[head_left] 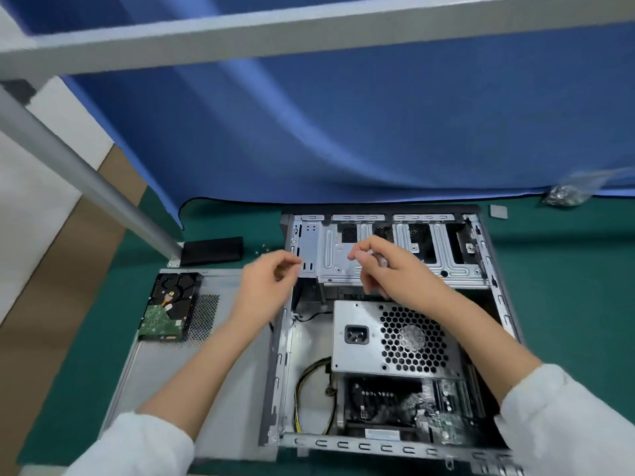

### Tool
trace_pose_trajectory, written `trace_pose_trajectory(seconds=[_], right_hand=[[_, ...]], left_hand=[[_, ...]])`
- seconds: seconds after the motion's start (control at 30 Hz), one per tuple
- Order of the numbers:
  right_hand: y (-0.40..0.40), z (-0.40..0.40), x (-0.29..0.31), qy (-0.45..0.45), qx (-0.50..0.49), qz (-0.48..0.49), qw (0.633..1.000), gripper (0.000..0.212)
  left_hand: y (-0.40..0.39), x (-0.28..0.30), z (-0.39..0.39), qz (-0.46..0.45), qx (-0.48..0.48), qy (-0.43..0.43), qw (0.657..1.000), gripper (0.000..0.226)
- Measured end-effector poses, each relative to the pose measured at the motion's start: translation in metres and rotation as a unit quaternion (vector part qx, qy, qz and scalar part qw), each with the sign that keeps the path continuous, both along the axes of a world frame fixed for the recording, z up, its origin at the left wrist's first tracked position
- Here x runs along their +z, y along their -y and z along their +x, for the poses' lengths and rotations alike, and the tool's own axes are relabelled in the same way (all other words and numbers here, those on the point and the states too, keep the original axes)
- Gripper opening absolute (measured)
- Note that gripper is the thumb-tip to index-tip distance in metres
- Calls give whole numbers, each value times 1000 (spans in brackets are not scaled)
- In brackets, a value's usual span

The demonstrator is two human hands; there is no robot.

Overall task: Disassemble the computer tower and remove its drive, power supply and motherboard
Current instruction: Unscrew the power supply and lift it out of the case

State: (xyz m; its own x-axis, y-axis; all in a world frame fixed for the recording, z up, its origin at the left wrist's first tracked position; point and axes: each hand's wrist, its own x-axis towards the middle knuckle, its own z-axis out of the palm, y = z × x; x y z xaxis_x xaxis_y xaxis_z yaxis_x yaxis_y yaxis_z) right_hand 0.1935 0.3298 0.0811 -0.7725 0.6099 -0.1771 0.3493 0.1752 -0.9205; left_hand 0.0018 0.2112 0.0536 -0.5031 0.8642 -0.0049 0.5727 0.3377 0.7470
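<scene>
Lying on its side on the green mat [567, 269], the computer tower [385, 324] has its side open and fills the middle and 4 o'clock part of the head view. Its power supply [395, 341] sits inside, fan grille and socket facing up, with the motherboard [412, 407] just below it at 6 o'clock and yellow-black cables [309, 389] looping at its 8 o'clock. The drive [168, 309] is already out, resting circuit side up on the removed side panel [233, 389] at 9 o'clock of the tower. Over the drive cage [343, 255] at 12 o'clock, the right hand [388, 269] grips a grey tool handle [379, 257] in curled fingers. The left hand [268, 286] hovers beside the cage's left edge, fingers curled with thumb meeting fingertips; whether they pinch anything I cannot tell. A bag of screws [567, 192] lies at 2 o'clock.
</scene>
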Motion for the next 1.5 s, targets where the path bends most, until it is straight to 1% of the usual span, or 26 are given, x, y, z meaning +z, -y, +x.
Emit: trace_pose_trajectory(seconds=[0.07, 0.13, 0.2, 0.27, 0.33, 0.4, 0.47, 0.5, 0.63, 0.8, 0.97, 1.1, 1.27, 1.4, 1.5], right_hand=[[9, 16, 4, -33, -23, -4, 999, 21], [17, 32, 5, -81, -56, -24, 995, 31], [24, 45, 3, -125, -95, -26, 987, 34], [30, 54, -1, -165, -144, -13, 976, 31], [38, 59, -4, -194, -187, -3, 963, 28], [44, 60, -7, -202, -205, 7, 958, 27], [49, 59, -9, -199, -209, 19, 957, 27], [50, 58, -9, -200, -213, 21, 956, 26], [46, 48, -9, -205, -223, 18, 953, 25], [36, 31, -8, -193, -213, 12, 958, 26], [36, 17, -11, -183, -190, 18, 964, 27], [29, 7, -10, -175, -196, 9, 965, 31], [21, -2, -9, -168, -193, -1, 967, 30], [22, 0, -8, -152, -167, 10, 974, 27], [19, 4, -1, -166, -153, -12, 974, 26]], left_hand=[[4, 4, 27, -1, -26, -19, 999, 11], [6, 8, 54, -3, -68, -53, 996, 19], [9, 10, 81, -32, -147, -114, 982, 41], [14, 10, 105, -75, -217, -197, 953, 68], [19, 8, 116, -92, -246, -268, 927, 92], [23, 6, 115, -101, -272, -328, 899, 114], [24, 5, 108, -100, -291, -360, 880, 123], [23, 4, 104, -96, -291, -357, 882, 122], [15, 2, 94, -72, -279, -309, 906, 112], [13, 2, 81, -54, -257, -292, 920, 107], [12, 1, 66, -55, -255, -293, 920, 107], [6, 2, 57, -66, -253, -287, 922, 108], [0, 2, 50, -75, -253, -283, 922, 109], [2, 0, 52, -88, -237, -304, 919, 111], [2, 0, 55, -114, -226, -319, 914, 114]])
